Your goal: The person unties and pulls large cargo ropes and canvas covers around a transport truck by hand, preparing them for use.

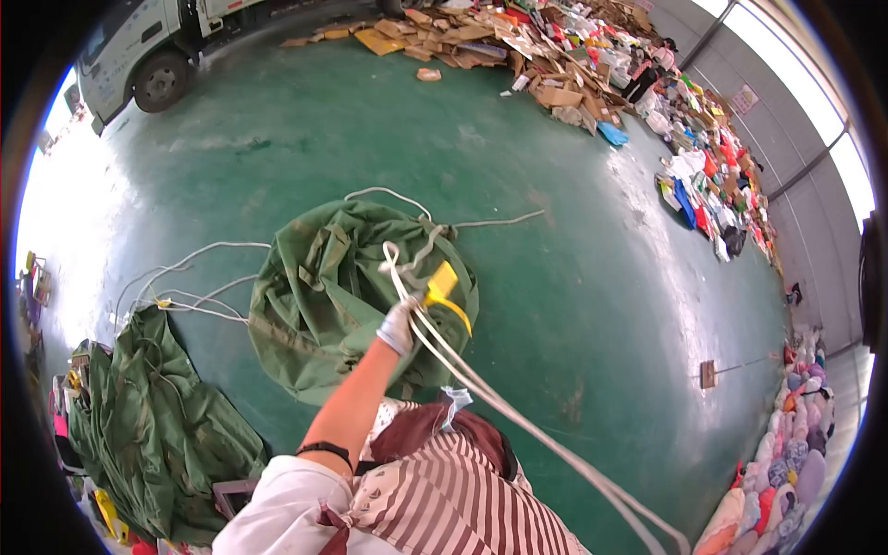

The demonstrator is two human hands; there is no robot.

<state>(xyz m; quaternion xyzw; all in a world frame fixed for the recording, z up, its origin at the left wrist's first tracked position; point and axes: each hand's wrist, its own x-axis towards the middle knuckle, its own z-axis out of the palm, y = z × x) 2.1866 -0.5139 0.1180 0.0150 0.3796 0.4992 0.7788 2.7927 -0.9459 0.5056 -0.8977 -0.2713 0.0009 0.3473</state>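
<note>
My left hand, in a pale glove, is closed round a doubled white rope in front of my body. A yellow plastic tag with a curved strap sticks out beside the fingers. From the hand, the two strands run taut down to the lower right edge, while a knotted end loops above it. Below and beyond the hand, a large green canvas bundle lies gathered on the floor, with white cords trailing from its edges. My right hand is out of the picture.
A second green canvas covers a heap at the lower left. Flattened cardboard and mixed bags and clothing are piled along the far right. A truck stands at the upper left. Stuffed bundles line the lower right; a person is near the far pile.
</note>
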